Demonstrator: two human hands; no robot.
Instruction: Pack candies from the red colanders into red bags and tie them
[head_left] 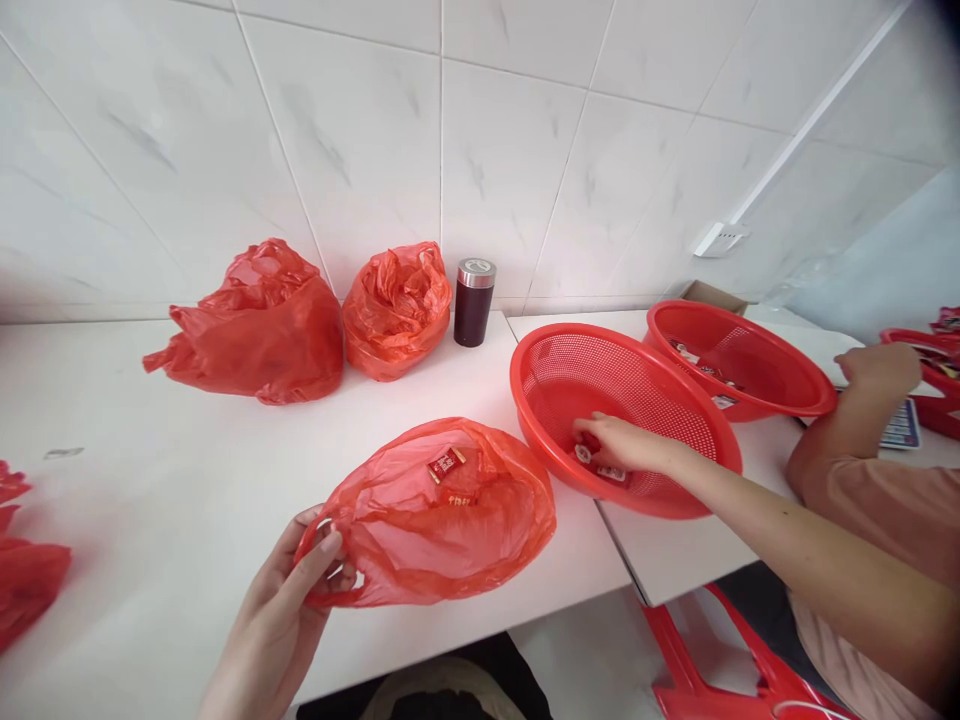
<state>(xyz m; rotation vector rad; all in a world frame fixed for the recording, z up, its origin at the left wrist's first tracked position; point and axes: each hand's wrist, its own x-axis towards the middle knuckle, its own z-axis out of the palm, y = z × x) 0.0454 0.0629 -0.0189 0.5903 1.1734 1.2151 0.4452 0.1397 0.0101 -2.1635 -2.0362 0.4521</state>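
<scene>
My left hand (294, 575) grips the handle end of a thin red plastic bag (517, 545), holding its mouth spread open on the white table. Inside the bag lie small red packets (447, 464) with gold and white print. On the right, my right hand (616, 442) reaches into a red perforated plastic basket (541, 345), fingers bent down at its bottom. Beside the fingertips are a few small wrapped packets (612, 474), red and white. The fingers look closed around a small red packet (591, 441), partly hidden by the hand.
Two filled red bags (270, 330) (397, 312) and a dark tumbler (474, 303) stand by the tiled wall. A second red basket (780, 370) holds packets at right. A co-worker's arm (855, 420) is beyond it. More red plastic (30, 580) lies far left; a red stool (697, 660) stands below.
</scene>
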